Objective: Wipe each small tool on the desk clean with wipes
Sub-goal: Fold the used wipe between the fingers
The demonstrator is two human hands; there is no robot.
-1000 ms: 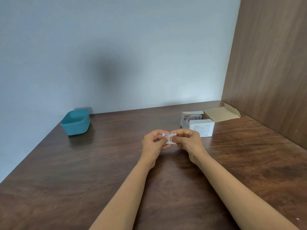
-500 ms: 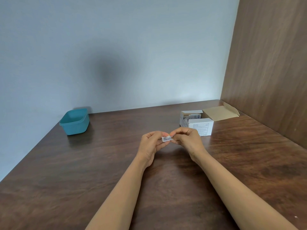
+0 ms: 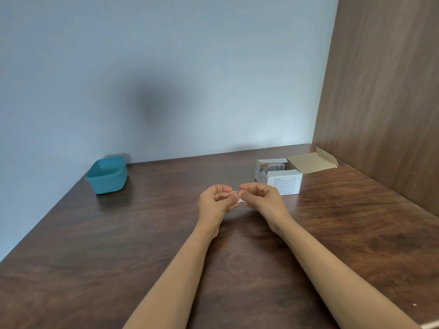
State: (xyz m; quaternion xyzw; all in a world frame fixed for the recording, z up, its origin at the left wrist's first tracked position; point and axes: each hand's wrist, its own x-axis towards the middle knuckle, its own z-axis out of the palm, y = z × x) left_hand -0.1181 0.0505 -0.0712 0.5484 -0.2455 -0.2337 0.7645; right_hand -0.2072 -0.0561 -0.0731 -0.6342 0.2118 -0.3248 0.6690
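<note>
Two hands (image 3: 238, 198) pinch a mostly hidden white packet (image 3: 240, 200).

The dark wooden desk (image 3: 118, 245) is left open in front. The far corners are occupied by a teal plastic tub (image 3: 107, 175) and an opened white cardboard box (image 3: 282, 178).

Both forearms bare, no sleeves; left grip (image 3: 217, 201), right grip (image 3: 260, 199) ungloved
</note>
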